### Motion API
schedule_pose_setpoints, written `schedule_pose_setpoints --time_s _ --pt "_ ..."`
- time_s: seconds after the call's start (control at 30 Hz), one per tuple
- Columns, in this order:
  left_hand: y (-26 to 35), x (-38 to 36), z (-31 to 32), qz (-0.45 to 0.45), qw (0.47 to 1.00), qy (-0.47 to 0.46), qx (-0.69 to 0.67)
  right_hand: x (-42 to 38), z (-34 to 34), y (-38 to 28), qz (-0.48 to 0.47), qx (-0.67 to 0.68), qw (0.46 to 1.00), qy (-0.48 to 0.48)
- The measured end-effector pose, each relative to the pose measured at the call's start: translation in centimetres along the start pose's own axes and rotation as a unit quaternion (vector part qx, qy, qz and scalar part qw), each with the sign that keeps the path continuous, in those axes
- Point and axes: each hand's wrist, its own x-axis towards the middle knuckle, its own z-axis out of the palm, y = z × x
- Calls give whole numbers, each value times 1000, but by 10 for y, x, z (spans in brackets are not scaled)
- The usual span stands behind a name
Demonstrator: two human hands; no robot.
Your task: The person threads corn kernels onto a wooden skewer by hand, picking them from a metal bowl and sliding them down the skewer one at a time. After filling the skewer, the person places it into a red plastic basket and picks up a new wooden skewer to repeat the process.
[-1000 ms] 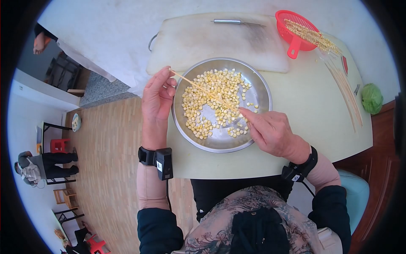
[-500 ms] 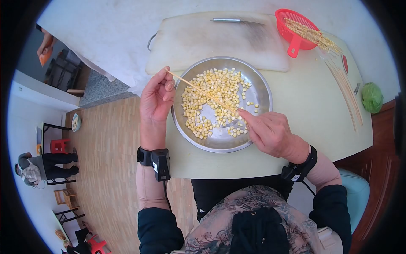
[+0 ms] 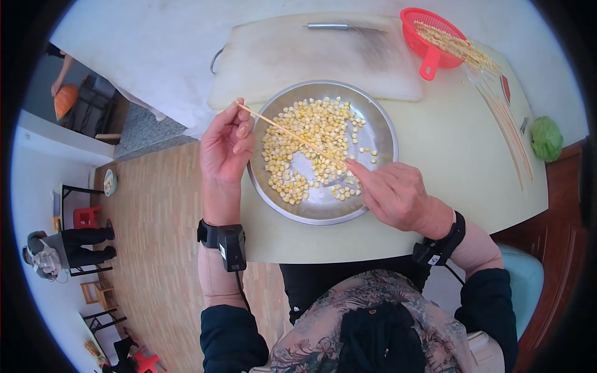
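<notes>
Through the head camera I see a round metal pan of yellow corn kernels on a pale green table. Over it, my left hand pinches a thin stick at its 10 o'clock end, other fingers loosely curled; my right hand, nearly closed, grips the 4 o'clock end. Past the pan, a white cutting board lies at 12 o'clock; a red strainer holding kernel-covered sticks sits between 1 and 2.
</notes>
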Motion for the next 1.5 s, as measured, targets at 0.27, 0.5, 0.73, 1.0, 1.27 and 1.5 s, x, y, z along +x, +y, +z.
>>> schedule_pose_setpoints --time_s 0.27,0.5,0.73,1.0,1.27,1.5 --pt "-2 0 1 -12 1000 11 14 -2 4 1 -6 -3 1000 14" --pt "-7 -1 5 -28 999 17 15 -1 4 0 -1 -6 1000 9" --pt "-14 -2 9 -41 999 9 33 -2 5 0 23 12 1000 8" --pt "-40 -12 30 -84 989 42 110 -1 6 3 16 -22 999 20" --pt "-67 -23 39 -153 974 -17 167 -1 12 5 35 -21 999 35" --pt "-77 -28 43 -197 962 -28 188 -1 14 4 51 -14 998 29"
